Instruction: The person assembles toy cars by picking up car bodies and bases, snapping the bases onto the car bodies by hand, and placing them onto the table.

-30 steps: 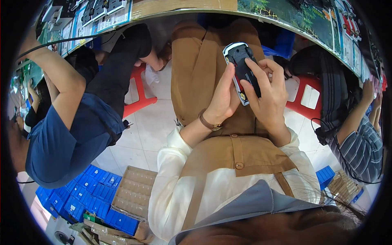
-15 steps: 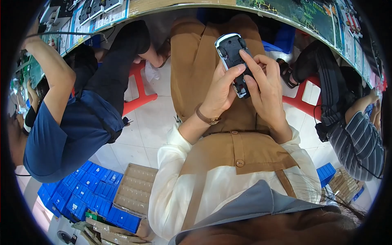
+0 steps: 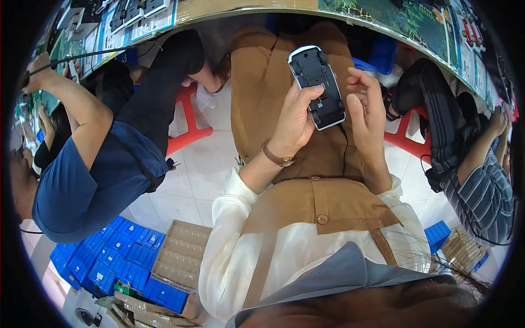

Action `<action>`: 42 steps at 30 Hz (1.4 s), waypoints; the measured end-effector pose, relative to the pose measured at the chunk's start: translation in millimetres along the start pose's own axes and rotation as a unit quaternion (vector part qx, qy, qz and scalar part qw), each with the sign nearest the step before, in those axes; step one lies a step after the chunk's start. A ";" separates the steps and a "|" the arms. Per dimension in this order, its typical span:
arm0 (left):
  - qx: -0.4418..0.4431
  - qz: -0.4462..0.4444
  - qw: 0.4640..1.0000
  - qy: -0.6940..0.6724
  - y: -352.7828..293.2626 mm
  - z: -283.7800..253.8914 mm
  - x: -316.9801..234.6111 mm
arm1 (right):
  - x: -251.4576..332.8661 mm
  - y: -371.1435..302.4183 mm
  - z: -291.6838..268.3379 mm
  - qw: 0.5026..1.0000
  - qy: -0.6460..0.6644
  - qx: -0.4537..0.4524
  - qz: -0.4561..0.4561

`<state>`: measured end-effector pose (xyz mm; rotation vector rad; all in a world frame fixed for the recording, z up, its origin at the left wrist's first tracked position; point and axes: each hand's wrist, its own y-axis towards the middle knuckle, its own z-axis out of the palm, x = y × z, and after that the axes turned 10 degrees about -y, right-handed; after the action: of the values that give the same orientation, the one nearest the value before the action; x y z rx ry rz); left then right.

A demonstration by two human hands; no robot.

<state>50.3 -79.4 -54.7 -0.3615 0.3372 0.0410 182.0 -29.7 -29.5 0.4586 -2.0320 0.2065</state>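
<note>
Above my lap, my left hand [image 3: 295, 117] grips a toy car [image 3: 319, 90] with its black underside facing me. Its light-coloured body shows around the edges, and the thumb presses on the chassis near the middle. My right hand [image 3: 366, 106] is just to the right of the car, apart from it. Its fingers are bent but spread, and nothing shows in them. Below the car's lower end a thin dark cord [image 3: 345, 147] hangs over my brown clothing; where it starts is hidden.
A worktable [image 3: 246, 12] with toy cars runs along the far side. Seated people flank me on red stools [image 3: 188, 120]. Blue bins [image 3: 117, 254] and a cardboard tray [image 3: 180, 251] lie behind at left; another blue bin [image 3: 377, 54] stands under the table.
My right hand has let go of the car and moved right, uncovering the underside. The left hand keeps its grip. The person at left has shifted an arm, with a dark cord now across it.
</note>
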 end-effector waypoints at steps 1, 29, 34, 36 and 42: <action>0.004 0.000 1.000 0.001 -0.2 0.8 0.4 | -7.8 0.9 -1.4 0.997 0.058 0.039 0.034; -0.048 -0.144 0.987 0.046 73.0 -142.9 47.1 | -44.8 223.3 -82.4 0.983 0.067 0.104 0.137; -0.057 -0.129 0.989 0.036 72.9 -148.6 48.9 | -16.1 221.9 -61.6 0.985 0.031 0.086 0.149; -0.056 -0.137 0.988 0.031 73.9 -150.0 48.2 | -16.6 224.2 -58.2 0.984 0.055 0.088 0.147; -0.059 -0.149 0.986 0.039 78.0 -148.9 52.0 | -6.1 226.6 -45.0 0.986 0.023 0.081 0.141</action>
<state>44.5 -60.2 -229.5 -0.5279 0.3565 -0.2471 129.4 193.7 -2.5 0.2610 -2.0383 0.5531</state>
